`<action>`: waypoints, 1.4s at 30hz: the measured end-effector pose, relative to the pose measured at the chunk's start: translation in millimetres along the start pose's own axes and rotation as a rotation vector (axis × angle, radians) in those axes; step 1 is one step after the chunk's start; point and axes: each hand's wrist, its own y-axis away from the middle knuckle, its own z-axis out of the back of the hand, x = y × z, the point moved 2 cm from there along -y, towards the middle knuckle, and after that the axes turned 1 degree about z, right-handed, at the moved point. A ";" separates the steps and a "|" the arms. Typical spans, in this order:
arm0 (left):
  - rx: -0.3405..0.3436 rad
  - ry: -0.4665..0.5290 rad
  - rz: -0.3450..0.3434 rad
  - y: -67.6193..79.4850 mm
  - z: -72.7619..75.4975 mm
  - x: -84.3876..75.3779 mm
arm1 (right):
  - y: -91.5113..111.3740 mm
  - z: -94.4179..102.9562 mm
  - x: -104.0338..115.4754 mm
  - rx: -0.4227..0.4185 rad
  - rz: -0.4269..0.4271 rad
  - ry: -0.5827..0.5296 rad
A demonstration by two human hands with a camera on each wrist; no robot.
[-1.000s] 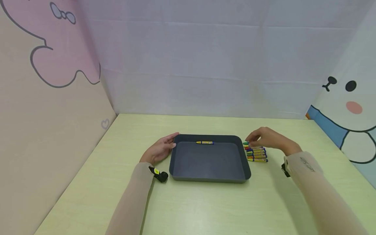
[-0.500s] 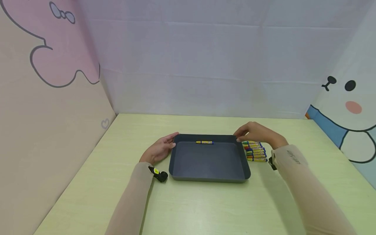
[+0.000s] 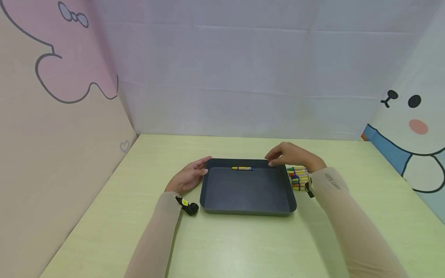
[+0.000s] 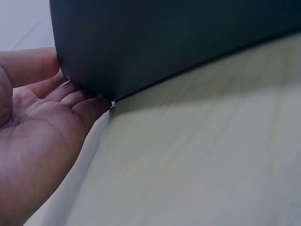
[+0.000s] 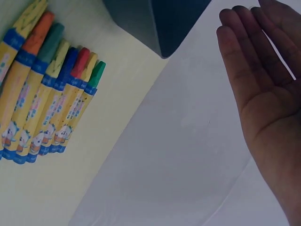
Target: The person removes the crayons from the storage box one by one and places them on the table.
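In the head view, a dark grey rectangular tray [image 3: 243, 212] lies on the table. One yellow-wrapped crayon [image 3: 242, 168] is inside it, near the far wall. At the tray's far left corner is my left hand [image 3: 186, 178], thumb on the rim; the left wrist view shows its fingers [image 4: 91, 104] under the tray's edge. My right hand [image 3: 291, 155] is over the far rim, right of that crayon, thumb and fingertips bent toward each other. Whether anything is between them is hidden. Several wrapped crayons [image 5: 51, 101] lie in a row beside the tray's right side.
The pale wooden table [image 3: 222, 247] extends around the tray. A white sheet [image 3: 236, 77] hangs behind it. Printed panels stand left [image 3: 76, 162] and right [image 3: 417, 116]. My right sleeve [image 3: 351, 220] passes in front of the crayon row's right end.
My right hand has moved left from the crayon row to above the tray's far rim. The green crayon at the row's far end came into view. The left hand and tray have stayed put.
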 end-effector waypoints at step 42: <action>0.008 0.000 0.001 0.4 -0.8 -1.2 | -50.2 -48.9 17.1 0.129 -0.038 0.068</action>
